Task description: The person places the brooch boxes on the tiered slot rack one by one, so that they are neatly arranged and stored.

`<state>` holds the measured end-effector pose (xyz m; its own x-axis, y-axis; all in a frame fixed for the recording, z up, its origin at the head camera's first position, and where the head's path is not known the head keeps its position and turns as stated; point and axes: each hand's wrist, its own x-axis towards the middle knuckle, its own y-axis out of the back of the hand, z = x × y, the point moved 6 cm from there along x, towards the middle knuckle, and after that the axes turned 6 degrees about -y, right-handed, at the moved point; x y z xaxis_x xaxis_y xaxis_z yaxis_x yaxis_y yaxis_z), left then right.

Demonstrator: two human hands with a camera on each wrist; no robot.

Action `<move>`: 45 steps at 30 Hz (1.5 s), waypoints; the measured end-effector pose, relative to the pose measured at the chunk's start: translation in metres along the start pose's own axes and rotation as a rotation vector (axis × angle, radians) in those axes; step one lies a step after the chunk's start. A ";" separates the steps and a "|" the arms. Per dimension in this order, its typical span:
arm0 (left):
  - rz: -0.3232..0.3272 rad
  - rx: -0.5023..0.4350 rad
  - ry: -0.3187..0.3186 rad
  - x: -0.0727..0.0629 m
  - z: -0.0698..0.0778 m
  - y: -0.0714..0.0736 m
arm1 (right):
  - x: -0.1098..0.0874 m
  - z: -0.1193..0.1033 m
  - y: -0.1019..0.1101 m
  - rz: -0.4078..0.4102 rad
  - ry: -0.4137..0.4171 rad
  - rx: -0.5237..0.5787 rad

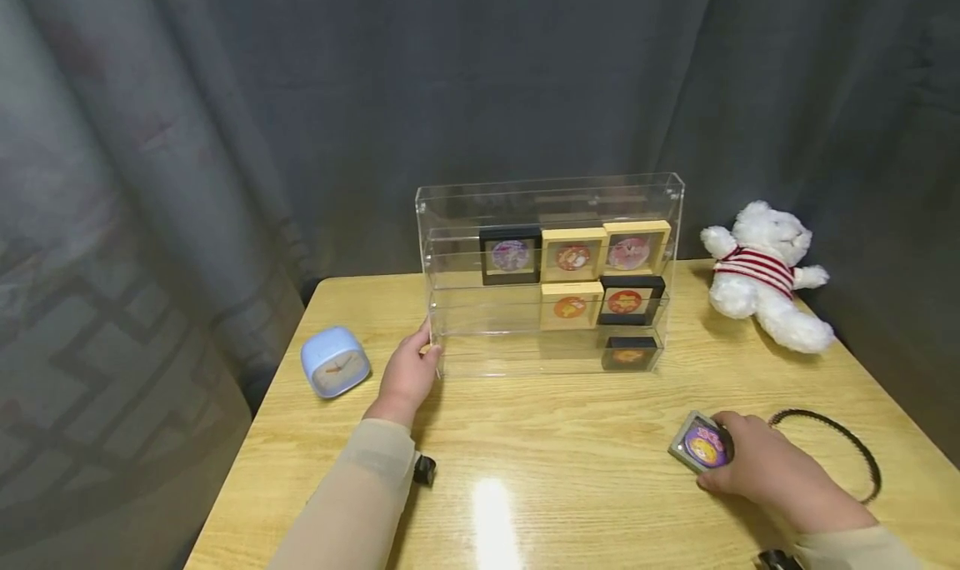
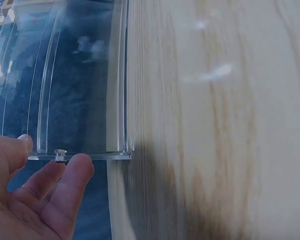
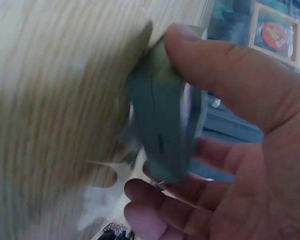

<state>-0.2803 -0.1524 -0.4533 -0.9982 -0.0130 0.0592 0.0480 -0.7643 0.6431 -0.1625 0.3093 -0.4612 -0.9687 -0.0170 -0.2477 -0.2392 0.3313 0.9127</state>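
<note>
A clear acrylic display rack [image 1: 487,355] stands upright at the back of the table. Several small square frames with round badges fill part of its shelves, such as a black frame [image 1: 511,255] with a purple badge. My left hand [image 1: 408,374] grips the rack's lower left side edge; in the left wrist view the thumb is in front and the fingers [image 2: 76,182] are at the outer side. Before the rack's right end, my right hand [image 1: 765,467] holds a grey-green framed badge [image 1: 702,443], purple and yellow, by its edges, tilted close over the table.
On the left of the wooden table [image 1: 570,453] sits a light blue alarm clock [image 1: 335,362]. A white plush toy [image 1: 761,274] in a red-striped shirt lies at the back right. Beside my right hand is a dark curved band [image 1: 861,445]. Grey curtains [image 1: 480,95] hang behind.
</note>
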 end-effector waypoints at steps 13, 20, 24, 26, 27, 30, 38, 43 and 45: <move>0.006 -0.007 0.012 0.001 -0.004 0.005 | 0.015 -0.059 0.039 0.210 0.225 0.311; 0.011 -0.020 0.008 -0.001 -0.004 0.005 | 0.039 -0.084 0.062 0.335 0.241 0.356; 0.012 -0.014 0.010 -0.002 -0.005 0.005 | 0.050 -0.098 0.066 0.442 0.285 0.343; 0.012 -0.012 0.008 -0.002 -0.005 0.005 | 0.057 -0.102 0.065 0.473 0.306 0.336; 0.013 -0.010 0.007 -0.002 -0.004 0.005 | 0.061 -0.103 0.064 0.476 0.311 0.335; 0.011 -0.008 0.002 -0.003 -0.004 0.005 | 0.070 -0.107 0.060 0.492 0.341 0.322; 0.012 0.002 0.011 -0.002 -0.002 0.006 | 0.087 -0.112 0.053 0.515 0.410 0.310; 0.013 0.001 0.001 -0.002 -0.001 0.006 | 0.093 -0.117 0.044 0.494 0.451 0.249; 0.013 -0.002 -0.002 -0.002 -0.001 0.006 | 0.095 -0.118 0.039 0.480 0.452 0.207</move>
<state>-0.2776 -0.1570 -0.4504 -0.9974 -0.0215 0.0686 0.0606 -0.7652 0.6410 -0.2713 0.2095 -0.4107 -0.9076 -0.2001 0.3691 0.1972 0.5728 0.7956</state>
